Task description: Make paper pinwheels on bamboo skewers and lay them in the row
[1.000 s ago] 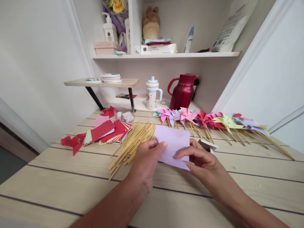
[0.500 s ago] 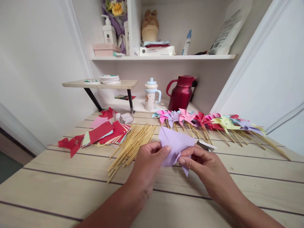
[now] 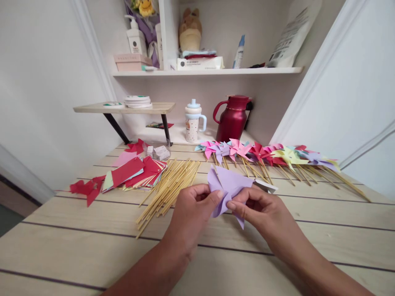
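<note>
Both hands hold a lilac paper square [image 3: 228, 185] just above the wooden table [image 3: 77, 230]; its corners are bent toward the middle. My left hand [image 3: 193, 207] pinches the paper's left part with thumb and fingers. On its right part my right hand [image 3: 259, 207] is closed with fingertips at the centre. A pile of bamboo sticks [image 3: 168, 187] lies just left of my hands. A row of finished paper pinwheels on sticks [image 3: 262, 158] lies behind them.
A stack of coloured paper squares [image 3: 135, 172], mostly red, and red cut pieces [image 3: 83, 189] lie at the left. A small white object [image 3: 265, 186] sits behind my right hand. At the back stand a red jug [image 3: 233, 119], a lidded mug [image 3: 193, 121] and a small shelf [image 3: 123, 109].
The flat lilac sheet has been lifted and its corners folded inward; both hands drew closer together at its centre. The view shifted slightly.
</note>
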{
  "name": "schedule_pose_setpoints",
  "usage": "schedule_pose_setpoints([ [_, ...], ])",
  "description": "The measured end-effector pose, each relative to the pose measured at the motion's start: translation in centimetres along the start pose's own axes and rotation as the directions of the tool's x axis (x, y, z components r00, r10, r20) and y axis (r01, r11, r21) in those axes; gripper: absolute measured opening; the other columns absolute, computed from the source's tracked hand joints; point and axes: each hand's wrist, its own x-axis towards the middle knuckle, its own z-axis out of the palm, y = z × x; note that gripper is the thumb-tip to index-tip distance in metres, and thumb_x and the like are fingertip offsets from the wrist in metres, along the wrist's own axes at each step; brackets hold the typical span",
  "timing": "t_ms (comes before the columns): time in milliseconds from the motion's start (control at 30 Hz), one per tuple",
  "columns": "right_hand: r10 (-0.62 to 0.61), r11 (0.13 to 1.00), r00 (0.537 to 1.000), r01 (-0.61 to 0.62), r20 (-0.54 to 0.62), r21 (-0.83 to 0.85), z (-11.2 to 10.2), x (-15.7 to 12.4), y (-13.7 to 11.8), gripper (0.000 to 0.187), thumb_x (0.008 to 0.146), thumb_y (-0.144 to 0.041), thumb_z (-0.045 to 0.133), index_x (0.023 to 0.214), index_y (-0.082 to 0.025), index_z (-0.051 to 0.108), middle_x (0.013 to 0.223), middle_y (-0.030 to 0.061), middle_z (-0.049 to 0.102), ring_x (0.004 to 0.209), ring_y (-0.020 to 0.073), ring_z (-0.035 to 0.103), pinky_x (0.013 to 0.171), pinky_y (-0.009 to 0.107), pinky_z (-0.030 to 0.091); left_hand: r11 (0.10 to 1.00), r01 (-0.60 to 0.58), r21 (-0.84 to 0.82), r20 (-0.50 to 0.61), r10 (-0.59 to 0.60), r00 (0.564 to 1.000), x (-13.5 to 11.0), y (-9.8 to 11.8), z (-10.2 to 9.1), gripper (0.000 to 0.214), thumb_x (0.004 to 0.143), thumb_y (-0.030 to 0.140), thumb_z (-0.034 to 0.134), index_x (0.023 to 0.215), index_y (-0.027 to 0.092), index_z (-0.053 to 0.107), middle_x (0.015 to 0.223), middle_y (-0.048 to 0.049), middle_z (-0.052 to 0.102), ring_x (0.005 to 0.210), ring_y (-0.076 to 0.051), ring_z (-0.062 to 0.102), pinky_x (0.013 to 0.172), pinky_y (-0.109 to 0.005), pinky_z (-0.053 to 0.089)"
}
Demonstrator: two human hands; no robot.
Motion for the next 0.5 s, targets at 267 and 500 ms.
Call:
schedule_pose_setpoints([
  [267,0.008,1.000,1.000,-0.008,-0.006,0.010,-0.01,0.01,-0.01,0.031,0.074,-0.046,0.077,0.060,-0.020,0.066,0.066,-0.0003,0.057,0.062,0.0143,0.049,0.058,0.029,0.036,1.000,0.005,-0.006,0.017,-0.005,1.000,0.04,-0.09,0.05,0.022,0.073,0.035,0.073,0.066,0.015,0.068,0.059,0.0029,0.054,0.056,-0.009,0.043,0.056,-0.022,0.032],
  [500,0.006,1.000,1.000,-0.006,0.001,0.017,0.00,0.05,-0.01,0.031,0.074,-0.045,0.077,0.060,-0.020,0.066,0.065,-0.0004,0.057,0.061,0.0139,0.050,0.057,0.028,0.036,1.000,0.021,-0.005,0.020,-0.021,1.000,0.01,0.03,0.19,0.017,0.072,0.031,0.073,0.071,0.014,0.072,0.063,0.0007,0.059,0.058,-0.010,0.046,0.056,-0.022,0.034],
])
